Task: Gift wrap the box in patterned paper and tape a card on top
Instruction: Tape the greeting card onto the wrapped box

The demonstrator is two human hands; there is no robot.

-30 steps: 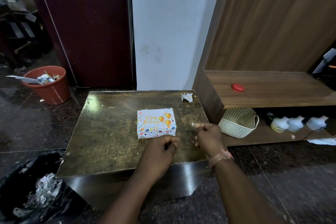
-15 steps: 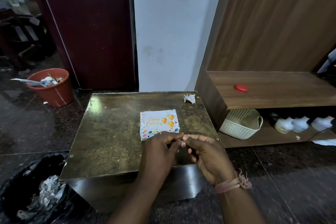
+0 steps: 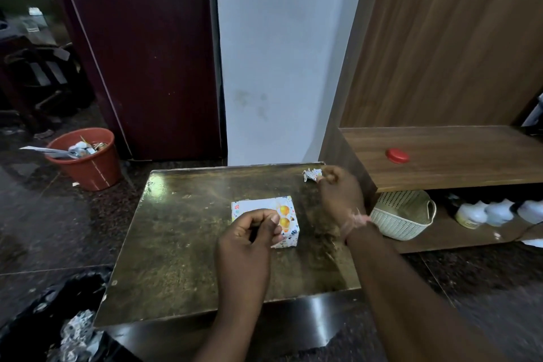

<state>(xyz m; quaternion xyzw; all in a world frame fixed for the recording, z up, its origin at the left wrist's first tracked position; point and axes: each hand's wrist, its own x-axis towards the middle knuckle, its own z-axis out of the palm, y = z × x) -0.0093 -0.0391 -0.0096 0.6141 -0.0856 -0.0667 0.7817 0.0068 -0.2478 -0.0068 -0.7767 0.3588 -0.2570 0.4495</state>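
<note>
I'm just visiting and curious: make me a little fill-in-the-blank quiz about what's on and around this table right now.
1. The wrapped gift box rests on the ____ table.
2. The right hand reaches toward the crumpled paper scrap at the table's far ____ corner.
3. The small lid on the wooden shelf is ____.
4. The bucket on the floor holds ____.

Missing words: brown; right; red; paper waste

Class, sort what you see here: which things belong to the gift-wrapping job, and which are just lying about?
Part of the job:
wrapped box
paper scrap
left hand
right hand
table

Just lying about:
red bucket
red lid
white basket
white bottles
black bin bag
</note>
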